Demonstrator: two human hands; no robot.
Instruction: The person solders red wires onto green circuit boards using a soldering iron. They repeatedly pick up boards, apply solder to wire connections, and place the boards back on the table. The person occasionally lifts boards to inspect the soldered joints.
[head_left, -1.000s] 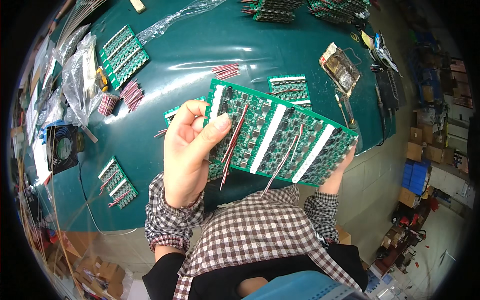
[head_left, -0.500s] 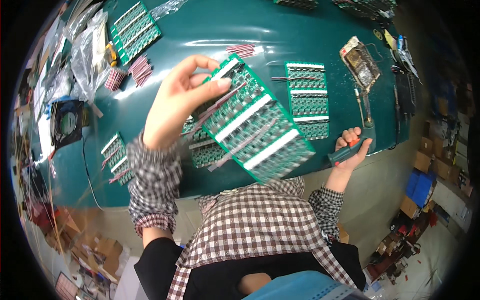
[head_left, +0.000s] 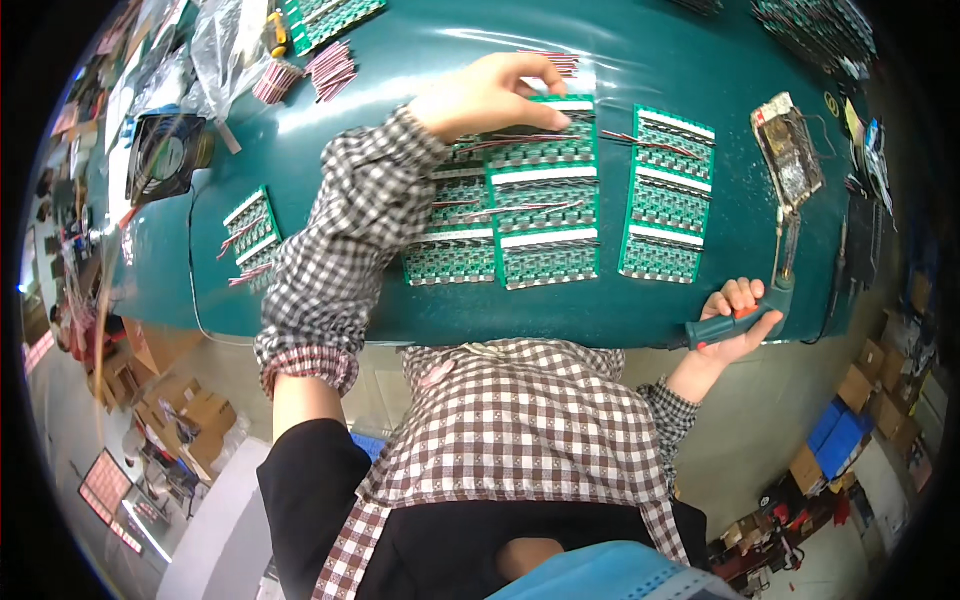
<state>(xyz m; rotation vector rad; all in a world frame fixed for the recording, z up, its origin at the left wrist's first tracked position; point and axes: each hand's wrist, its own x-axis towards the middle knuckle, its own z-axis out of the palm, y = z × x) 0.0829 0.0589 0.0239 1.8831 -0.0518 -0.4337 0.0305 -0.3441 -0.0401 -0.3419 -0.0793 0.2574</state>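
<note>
My left hand (head_left: pixel 500 98) pinches the top edge of a green circuit board panel (head_left: pixel 545 215), thumb on its upper strip. The panel lies nearly flat on the table, partly over another board panel (head_left: pixel 450 262) at its left. Red, white and black wires cross it. My right hand (head_left: pixel 738 318) is wrapped around the dark green handle of a soldering gun (head_left: pixel 780 298) at the table's front right edge, its tip pointing away from me. Between the hands lies one more board panel (head_left: pixel 668 195) with wires near its top.
A soldering tray (head_left: pixel 788 150) with a dirty surface sits beyond the gun. Wire bundles (head_left: pixel 330 72) lie at the far left, near a black fan (head_left: pixel 165 155) and plastic bags (head_left: pixel 222 55). A smaller board (head_left: pixel 252 232) rests at the left. Stacked boards (head_left: pixel 815 35) stand far right.
My left hand has moved away from me and lowered the tilted circuit board panel onto the table, where it now lies straight. My right hand still holds the soldering gun. The view has shifted.
</note>
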